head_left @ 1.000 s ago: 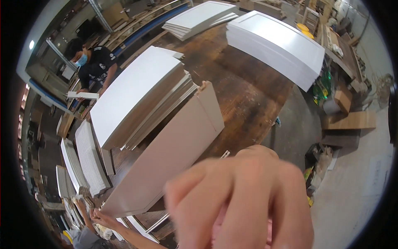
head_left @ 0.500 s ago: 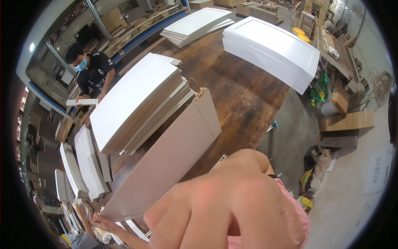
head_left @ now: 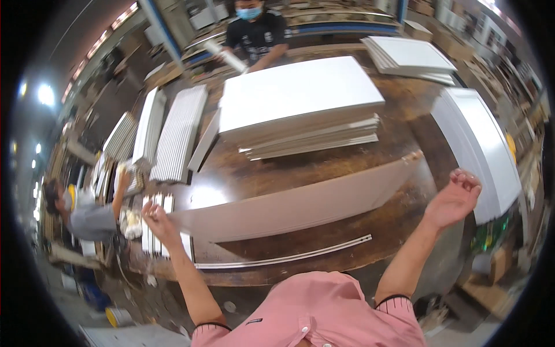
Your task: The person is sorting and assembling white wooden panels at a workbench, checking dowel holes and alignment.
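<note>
A long pinkish-brown panel [head_left: 306, 205] stands on its long edge, tilted, over the near part of the brown table. My left hand [head_left: 162, 224] grips its left end, fingers bent around the edge. Off the panel's right end, my right hand [head_left: 454, 199] is raised with loosely curled fingers and nothing in it. It is close to a stack of white framed panels [head_left: 483, 150]. On the panel's upper right corner is a small tan bit I cannot make out. A thin white strip [head_left: 283, 258] lies along the table's front edge.
Beyond the panel rises a stack of white boards [head_left: 300, 95]. Bundles of white slats [head_left: 182, 133] lie at the left, more boards [head_left: 410, 55] at the far right. A masked co-worker [head_left: 257, 34] across the table holds a white piece; another person [head_left: 89, 217] works at the left.
The view has swung round to face the table squarely. My right hand has moved from close before the camera to the right side. My left hand stays at the panel's left end.
</note>
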`<state>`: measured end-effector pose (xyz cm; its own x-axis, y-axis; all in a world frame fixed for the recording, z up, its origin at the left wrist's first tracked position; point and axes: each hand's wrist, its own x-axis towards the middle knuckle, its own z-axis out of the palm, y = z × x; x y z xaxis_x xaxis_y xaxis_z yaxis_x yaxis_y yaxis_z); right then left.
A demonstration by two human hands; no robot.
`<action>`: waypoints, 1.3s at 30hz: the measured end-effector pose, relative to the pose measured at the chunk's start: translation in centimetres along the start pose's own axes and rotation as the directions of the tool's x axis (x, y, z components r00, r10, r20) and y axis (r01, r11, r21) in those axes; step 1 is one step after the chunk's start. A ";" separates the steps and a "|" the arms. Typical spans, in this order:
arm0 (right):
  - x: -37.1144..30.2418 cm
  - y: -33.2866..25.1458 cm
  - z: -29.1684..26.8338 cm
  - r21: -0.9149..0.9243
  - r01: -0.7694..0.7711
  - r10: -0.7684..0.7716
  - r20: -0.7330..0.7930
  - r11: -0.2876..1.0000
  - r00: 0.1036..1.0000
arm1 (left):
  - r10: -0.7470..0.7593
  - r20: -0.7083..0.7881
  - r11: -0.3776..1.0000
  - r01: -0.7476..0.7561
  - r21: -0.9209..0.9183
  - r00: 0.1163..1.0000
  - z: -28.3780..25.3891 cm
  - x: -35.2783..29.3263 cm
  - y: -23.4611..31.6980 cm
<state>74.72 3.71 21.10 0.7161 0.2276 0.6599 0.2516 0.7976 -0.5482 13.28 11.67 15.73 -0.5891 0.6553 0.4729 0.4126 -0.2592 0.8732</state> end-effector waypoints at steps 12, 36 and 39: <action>-8.1 12.8 -4.9 -0.438 -0.409 0.314 -0.275 0.801 0.909 | 0.004 -0.052 1.000 -0.005 -0.016 0.999 -1.2 -2.6 2.6; -0.3 20.4 -13.0 -0.803 0.112 -0.209 -0.016 0.586 0.978 | -0.037 0.001 0.997 0.037 -0.066 0.999 1.5 -3.9 5.4; 5.5 20.9 -20.0 -0.148 -0.523 0.365 -0.559 0.840 0.745 | -0.025 -0.003 0.999 0.024 -0.027 1.000 1.1 -4.1 5.1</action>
<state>96.92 10.44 2.98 0.9889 0.1486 0.0042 -0.0666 0.4682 -0.8811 18.54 8.40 18.10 -0.6009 0.6595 0.4516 0.3792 -0.2621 0.8874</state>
